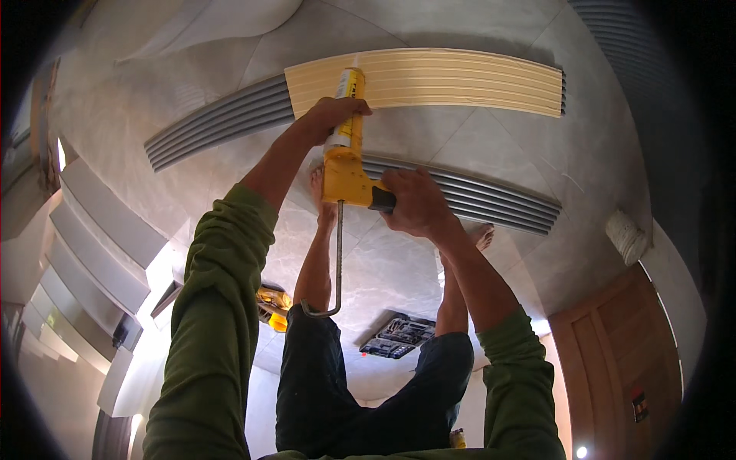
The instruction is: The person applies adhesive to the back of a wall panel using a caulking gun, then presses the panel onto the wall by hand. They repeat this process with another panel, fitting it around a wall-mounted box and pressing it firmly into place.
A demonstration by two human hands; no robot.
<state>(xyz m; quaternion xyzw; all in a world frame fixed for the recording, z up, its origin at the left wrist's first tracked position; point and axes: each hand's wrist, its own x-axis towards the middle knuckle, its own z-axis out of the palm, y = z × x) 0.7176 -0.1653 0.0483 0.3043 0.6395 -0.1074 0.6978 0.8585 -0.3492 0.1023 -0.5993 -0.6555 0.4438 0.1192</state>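
A yellow caulking gun (343,179) is held upright in the middle of the view, loaded with a white and yellow cartridge (349,84), its long hooked metal rod pointing toward me. My left hand (337,115) grips the cartridge. My right hand (414,203) is closed on the gun's dark handle. Beyond the nozzle lies a long ribbed panel with a cream face (429,84) over the middle and right, and a grey grooved section (215,119) showing at the left. Nearer, another grey ribbed strip (498,201) lies across the tiled floor behind the gun and my hands.
My bare feet are either side of the gun. A yellow power tool (272,307) and an open black tool case (399,333) lie nearer me. White steps (100,230) rise at the left. A white bucket (625,238) and a wooden door (606,337) are at the right.
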